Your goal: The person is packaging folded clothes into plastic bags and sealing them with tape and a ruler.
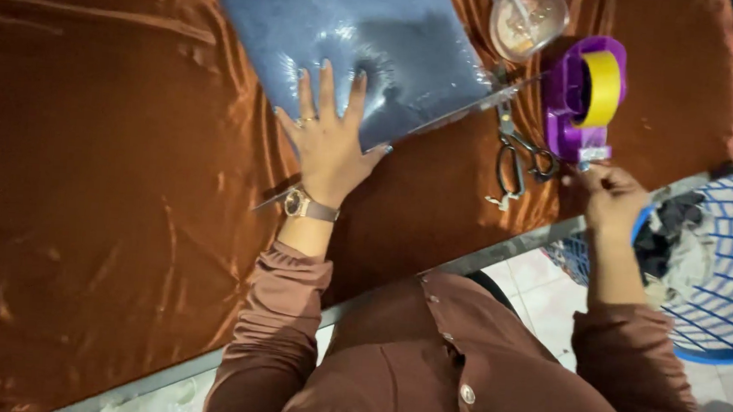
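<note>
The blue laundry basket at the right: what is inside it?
Inside the blue basket lie crumpled dark and pale cloths. The right hand and its sleeve cover part of the basket's near side, and the basket's far side is out of frame.

My left hand (328, 143) lies flat on the bagged packet (352, 41) at upper centre of the worktop (85, 169). Right of it lie the scissors (520, 156), then the tape dispenser (585, 96), with my right hand (612, 197) just below. The basket (723, 265) sits at the right edge.
</note>
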